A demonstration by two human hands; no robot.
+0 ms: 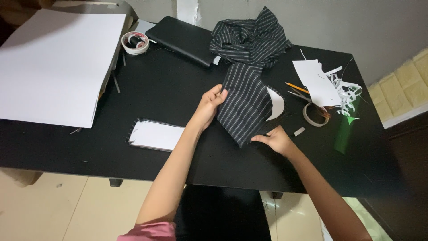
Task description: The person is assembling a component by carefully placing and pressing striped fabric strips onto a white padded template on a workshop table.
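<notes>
While both hands (209, 107) (276, 139) pinch striped cloth (245, 105), fingers clamped; paper pattern (276, 103) partly hidden.

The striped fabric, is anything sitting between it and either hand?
Nothing visible. The left hand pinches the left edge of the striped fabric and the right hand presses its lower tip on the black table. The white paper piece lies at its right edge.
</notes>
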